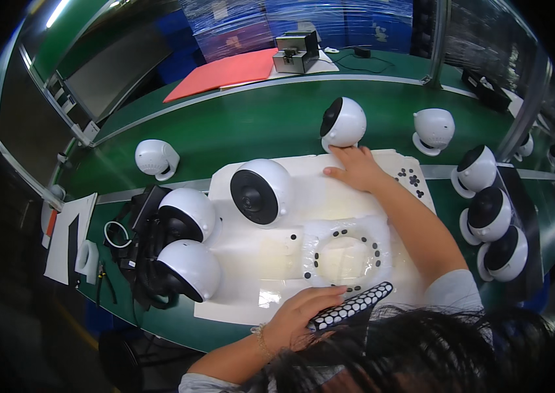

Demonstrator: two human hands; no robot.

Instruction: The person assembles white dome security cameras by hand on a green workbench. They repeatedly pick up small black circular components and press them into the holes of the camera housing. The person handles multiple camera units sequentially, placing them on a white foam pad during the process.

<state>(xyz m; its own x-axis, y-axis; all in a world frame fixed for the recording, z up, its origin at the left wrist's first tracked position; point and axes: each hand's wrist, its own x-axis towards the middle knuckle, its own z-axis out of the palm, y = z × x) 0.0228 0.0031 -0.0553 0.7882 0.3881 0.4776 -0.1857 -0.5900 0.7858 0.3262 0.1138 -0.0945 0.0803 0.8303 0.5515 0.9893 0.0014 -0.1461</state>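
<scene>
A white device (352, 124) is touched at its base by the right hand (359, 169), fingers spread. The left hand (300, 318) is laid, fingers together, at a honeycomb strip (351, 308); grip cannot be told. Between both hands' fingers, black pads (377, 253) are ringed; below, hair (421, 350) is interposed.

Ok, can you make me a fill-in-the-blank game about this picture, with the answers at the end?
1. The hand stretched out to a white ball is the person's ____ hand.
2. The table is coloured ____.
3. The red sheet lies to the ____ of the metal box.
4. The small dots are coloured ____.

Missing words: right; green; left; black.
</scene>
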